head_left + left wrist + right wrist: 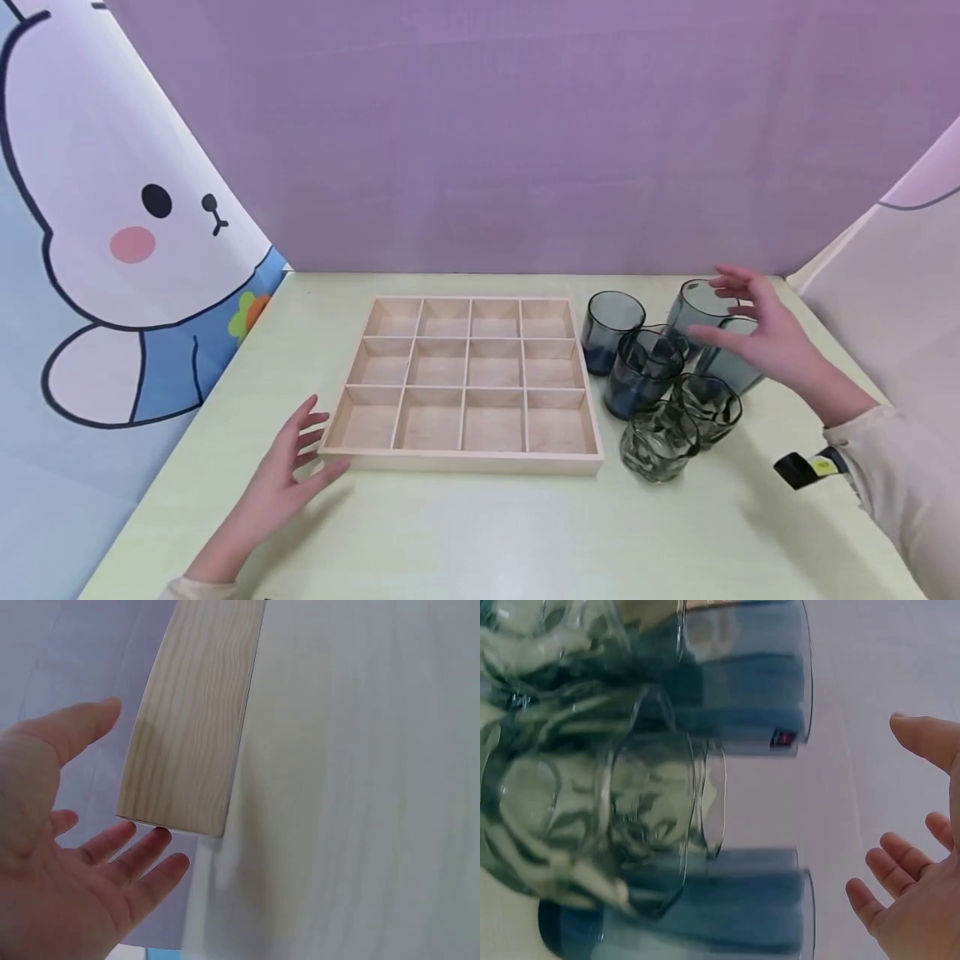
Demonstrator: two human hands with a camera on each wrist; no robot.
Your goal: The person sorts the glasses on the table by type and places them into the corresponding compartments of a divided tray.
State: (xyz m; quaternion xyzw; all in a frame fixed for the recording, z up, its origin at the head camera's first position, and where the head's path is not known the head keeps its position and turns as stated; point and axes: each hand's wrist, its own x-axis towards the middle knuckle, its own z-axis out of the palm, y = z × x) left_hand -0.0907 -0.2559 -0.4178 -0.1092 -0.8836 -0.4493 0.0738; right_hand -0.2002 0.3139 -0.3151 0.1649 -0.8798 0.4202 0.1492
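Observation:
A wooden tray (459, 463) divided into square compartments lies on the table, its compartments bare. By the tray's front left corner is my left hand (281, 479), fingers spread and relaxed; whether the fingertips touch the wood I cannot tell. Several tinted glasses stand right of the tray: a straight blue glass (603, 333), another blue glass (637, 383), a wavy glass (660, 442) and a second wavy one (712, 408). My right hand (772, 333) hovers over the rear right glasses, partly covering a tall glass (729, 367). It holds nothing, thumb and fingers apart.
Behind the pale table (480, 533) hangs a purple cloth (525, 133). A cartoon-printed cloth (112, 333) flanks the left side, a pale cloth (892, 300) the right. A black strap (798, 471) hangs at the right wrist.

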